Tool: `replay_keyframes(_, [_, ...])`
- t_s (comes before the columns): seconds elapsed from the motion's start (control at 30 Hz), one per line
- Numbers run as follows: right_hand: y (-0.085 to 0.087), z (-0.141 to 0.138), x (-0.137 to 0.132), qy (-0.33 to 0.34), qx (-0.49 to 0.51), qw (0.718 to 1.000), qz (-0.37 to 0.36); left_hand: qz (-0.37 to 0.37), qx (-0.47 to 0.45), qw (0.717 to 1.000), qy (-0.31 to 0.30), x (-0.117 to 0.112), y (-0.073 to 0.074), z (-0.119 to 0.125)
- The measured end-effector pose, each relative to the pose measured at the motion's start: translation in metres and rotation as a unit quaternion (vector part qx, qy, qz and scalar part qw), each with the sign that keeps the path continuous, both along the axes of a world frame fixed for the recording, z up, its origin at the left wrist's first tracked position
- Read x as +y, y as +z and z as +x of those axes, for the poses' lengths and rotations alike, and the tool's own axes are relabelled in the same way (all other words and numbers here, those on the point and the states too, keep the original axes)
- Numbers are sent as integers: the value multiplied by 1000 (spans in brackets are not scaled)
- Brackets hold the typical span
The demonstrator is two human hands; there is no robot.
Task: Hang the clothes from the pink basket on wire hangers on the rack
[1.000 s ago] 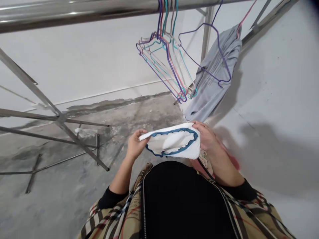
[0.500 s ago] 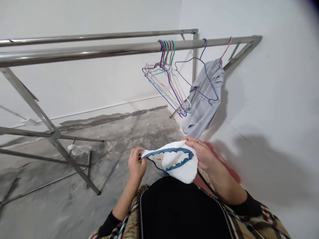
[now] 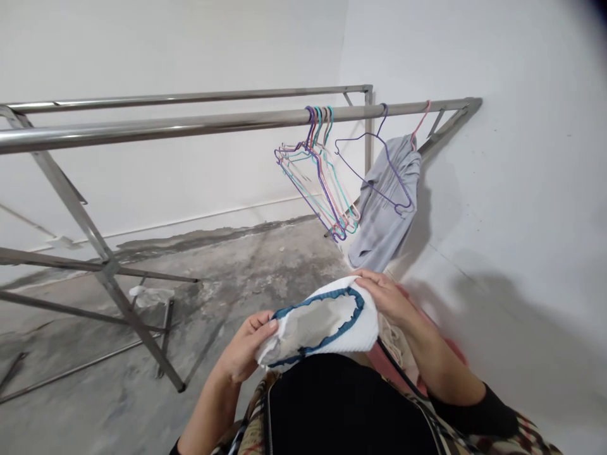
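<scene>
While both hands hold it just above the black zipped bag [image 3: 346,411] at the person's chest, the white waffle-weave cloth with a frilled blue trim [image 3: 332,335] spans the gap between them, its trimmed opening facing up; the left hand [image 3: 241,351] has its grip closed on the cloth's left edge, thumb pressed on top; the right hand [image 3: 386,297] has its grip closed on the far right corner, fingers laid over the trim. To the left and ahead lies bare grey concrete floor [image 3: 227,272], open as far as the slanted legs of the steel drying rack [image 3: 118,297]; the white wall [image 3: 512,189] stands close on the right; the near steel rail [image 3: 190,124] crosses ahead, well apart from the hands, with a bunch of coloured wire hangers [image 3: 320,183] and a grey hanging garment [image 3: 382,215] at its right end, beyond the right hand. Half a second ago the left hand sat higher, pinching the trim with its fingertips; now it is lower and the opening is drawn longer; the rails appear lower in view.
</scene>
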State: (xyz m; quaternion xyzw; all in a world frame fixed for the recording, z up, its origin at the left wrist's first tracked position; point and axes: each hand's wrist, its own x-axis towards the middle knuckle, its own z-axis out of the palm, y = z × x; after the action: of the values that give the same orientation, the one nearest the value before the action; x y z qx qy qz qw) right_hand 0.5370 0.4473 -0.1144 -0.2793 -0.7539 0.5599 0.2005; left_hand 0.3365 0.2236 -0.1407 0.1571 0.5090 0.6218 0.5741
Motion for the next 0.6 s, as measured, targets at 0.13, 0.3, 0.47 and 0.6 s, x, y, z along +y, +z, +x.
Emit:
replay_keyframes(0.13, [17,-6,7,29,-17,985,168,17,-5,999,38,-7,15,1])
replay_keyframes(0.3, [51,-38,31,-129,128,903,390,7,-2,999,51,0,20,10])
replay_keyframes(0.47, [88,-89,58,-178,13,842,510,17,17,997,79,3,16,12])
replay_keyframes(0.6, [98,-120,66,-190,-168,789,560,22,28,994,103,-3,11,9])
